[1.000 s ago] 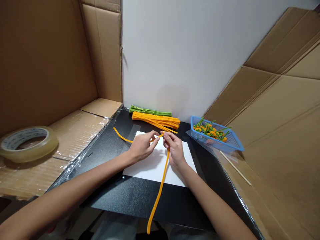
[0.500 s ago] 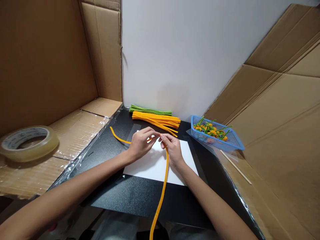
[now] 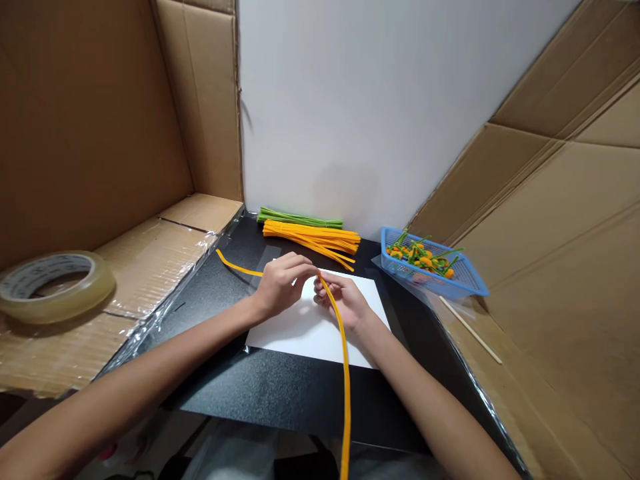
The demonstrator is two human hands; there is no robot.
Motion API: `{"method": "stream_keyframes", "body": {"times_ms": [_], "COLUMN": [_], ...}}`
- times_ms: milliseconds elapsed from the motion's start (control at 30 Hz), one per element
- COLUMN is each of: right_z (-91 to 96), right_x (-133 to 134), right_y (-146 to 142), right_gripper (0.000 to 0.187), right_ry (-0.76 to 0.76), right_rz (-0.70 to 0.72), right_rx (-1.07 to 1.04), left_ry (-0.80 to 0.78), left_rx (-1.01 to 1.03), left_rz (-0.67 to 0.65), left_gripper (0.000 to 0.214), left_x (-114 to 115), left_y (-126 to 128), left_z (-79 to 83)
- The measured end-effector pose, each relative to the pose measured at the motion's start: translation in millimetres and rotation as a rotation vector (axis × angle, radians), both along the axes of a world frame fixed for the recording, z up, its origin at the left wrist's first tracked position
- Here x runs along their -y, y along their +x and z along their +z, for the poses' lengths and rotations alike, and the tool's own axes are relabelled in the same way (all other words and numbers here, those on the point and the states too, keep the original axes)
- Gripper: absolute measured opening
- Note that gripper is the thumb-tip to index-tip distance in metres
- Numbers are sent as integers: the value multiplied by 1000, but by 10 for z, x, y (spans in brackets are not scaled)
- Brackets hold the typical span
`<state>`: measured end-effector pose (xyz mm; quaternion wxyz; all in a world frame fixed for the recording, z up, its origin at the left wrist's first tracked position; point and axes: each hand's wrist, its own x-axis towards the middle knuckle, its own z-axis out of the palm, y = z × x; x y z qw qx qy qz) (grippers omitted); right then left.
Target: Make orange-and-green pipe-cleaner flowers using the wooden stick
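Note:
An orange pipe cleaner (image 3: 345,363) runs through both hands, bent at the fingertips. My left hand (image 3: 281,285) pinches it from the left, and one end sticks out past that hand to the left. My right hand (image 3: 349,303) is closed at the same bend, thumb and fingers against it, palm partly turned up. From there the long part drops over my right palm toward the lower edge of the view. Both hands are just above a white sheet (image 3: 300,337). The exact grip at the bend is partly hidden by the fingers.
Green pipe cleaners (image 3: 300,219) and orange pipe cleaners (image 3: 310,235) lie bundled at the back of the black table (image 3: 240,387). A blue basket (image 3: 463,288) at right holds orange-and-green pieces. A thin stick (image 3: 473,330), tape roll (image 3: 103,283) and cardboard walls (image 3: 565,200) flank the table.
The hanging part of the pipe cleaner has swung to the right, now crossing my right palm. My right hand has rolled more palm-up, while my left hand has hardly moved.

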<state>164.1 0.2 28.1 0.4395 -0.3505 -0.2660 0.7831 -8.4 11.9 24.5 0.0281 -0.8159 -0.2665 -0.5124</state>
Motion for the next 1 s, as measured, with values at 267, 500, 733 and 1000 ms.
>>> {"method": "stream_keyframes", "body": {"times_ms": [267,500,733,1000], "right_z": [-32,-68,-106,-76], "right_x": [-33,-58,-102,-56], "right_y": [17,36,105,94], "right_gripper": [14,25,18,14], "right_ry": [46,474,836,1043], "right_rz": [120,-50,-81,-160], "right_rx": [83,573,980,1132], "left_ry": [242,210,121,63], "left_rx": [-417,-539,-534,-495], "left_rz": [67,102,84,83], "left_gripper": [20,26,23,25], "left_x": [-155,-163,-221,-206], "left_y": [-164,-149,-195,-145], "left_z": [-45,-31,-55,-73]}}
